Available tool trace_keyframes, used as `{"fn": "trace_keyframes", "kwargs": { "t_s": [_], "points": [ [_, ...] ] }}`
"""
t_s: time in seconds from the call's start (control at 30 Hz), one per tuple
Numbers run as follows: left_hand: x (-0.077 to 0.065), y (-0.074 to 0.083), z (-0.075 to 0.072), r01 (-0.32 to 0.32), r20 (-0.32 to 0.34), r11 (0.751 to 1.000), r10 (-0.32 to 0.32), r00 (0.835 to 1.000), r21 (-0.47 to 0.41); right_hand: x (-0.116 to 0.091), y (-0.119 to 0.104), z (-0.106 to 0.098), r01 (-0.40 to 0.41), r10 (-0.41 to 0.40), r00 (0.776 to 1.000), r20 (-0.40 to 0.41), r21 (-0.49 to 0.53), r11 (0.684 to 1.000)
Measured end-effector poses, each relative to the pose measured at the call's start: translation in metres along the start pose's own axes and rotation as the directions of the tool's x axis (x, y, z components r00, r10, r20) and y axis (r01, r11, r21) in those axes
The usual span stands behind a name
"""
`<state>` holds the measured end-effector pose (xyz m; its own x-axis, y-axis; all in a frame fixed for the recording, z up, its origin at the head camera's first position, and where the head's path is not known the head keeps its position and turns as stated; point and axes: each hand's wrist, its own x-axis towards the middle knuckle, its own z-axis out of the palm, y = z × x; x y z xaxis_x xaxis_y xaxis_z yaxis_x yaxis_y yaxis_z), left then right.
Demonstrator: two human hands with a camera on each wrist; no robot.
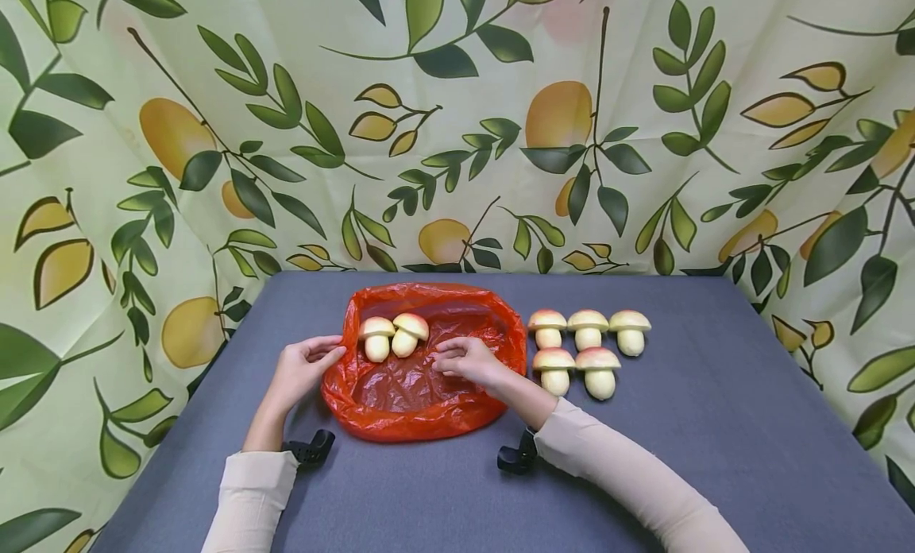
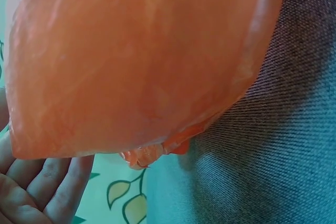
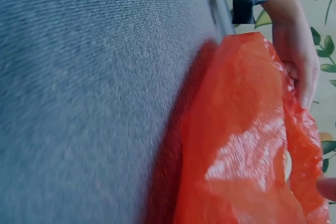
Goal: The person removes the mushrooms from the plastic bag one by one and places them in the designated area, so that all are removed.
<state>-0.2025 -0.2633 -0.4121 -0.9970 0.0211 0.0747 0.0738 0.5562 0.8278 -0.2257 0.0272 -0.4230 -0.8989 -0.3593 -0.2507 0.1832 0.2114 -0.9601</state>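
A red plastic bag (image 1: 422, 427) lies with its mouth spread wide, its rim rolled outward. Inside, at the left, rest two toy mushrooms (image 1: 376, 348) (image 1: 405, 345) with pale stems and reddish caps. My left hand (image 1: 303, 370) pinches the bag's left rim between thumb and fingers; in the left wrist view its fingers (image 2: 65, 187) show behind the red plastic. Over the bag's opening, right of the two mushrooms, my right hand (image 1: 472, 362) reaches in with loosely bent fingers and nothing visible in them. A fingertip (image 3: 328, 187) of it shows at the right wrist view's edge.
Right of the bag, more toy mushrooms stand in two rows: three behind (image 1: 588, 330) and two in front (image 1: 599, 374), close to the bag's right rim. All sit on a grey cloth-covered table (image 1: 715, 426). A leaf-and-fruit patterned curtain (image 1: 486, 179) hangs behind and at the sides.
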Motion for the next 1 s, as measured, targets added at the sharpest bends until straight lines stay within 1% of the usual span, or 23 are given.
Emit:
{"fn": "trace_keyframes", "kwargs": {
  "t_s": [0.1,0.23,0.33,0.47,0.67,0.9,1.0],
  "points": [
    [0.000,0.000,0.000,-0.002,-0.003,1.000,0.002,1.000,0.001,0.005,0.001,0.007,-0.014,0.015,0.999,-0.028,0.024,1.000],
    [0.000,-0.001,0.000,-0.001,0.000,1.000,0.001,1.000,0.000,0.011,0.003,0.014,-0.013,0.014,0.999,-0.050,0.026,1.000],
    [0.000,0.000,-0.001,0.002,0.000,1.000,-0.002,1.000,0.000,0.016,0.004,0.018,0.007,-0.008,0.997,-0.080,-0.015,1.000],
    [-0.001,0.000,-0.001,0.001,-0.003,1.000,-0.001,1.000,-0.005,0.022,0.003,0.022,0.036,-0.039,0.993,-0.112,-0.028,0.999],
    [-0.001,0.001,-0.001,-0.007,-0.002,1.000,0.006,1.000,-0.021,0.030,0.004,0.027,0.051,-0.049,0.989,-0.137,0.009,0.999],
    [-0.001,0.002,-0.002,0.006,0.000,1.000,-0.006,1.000,-0.014,0.035,0.003,0.029,0.069,-0.062,0.987,-0.151,0.040,0.997],
    [-0.002,0.001,-0.002,0.004,-0.001,1.000,-0.004,1.000,-0.010,0.036,0.004,0.030,0.079,-0.075,0.986,-0.152,0.025,0.997]
  ]
}}
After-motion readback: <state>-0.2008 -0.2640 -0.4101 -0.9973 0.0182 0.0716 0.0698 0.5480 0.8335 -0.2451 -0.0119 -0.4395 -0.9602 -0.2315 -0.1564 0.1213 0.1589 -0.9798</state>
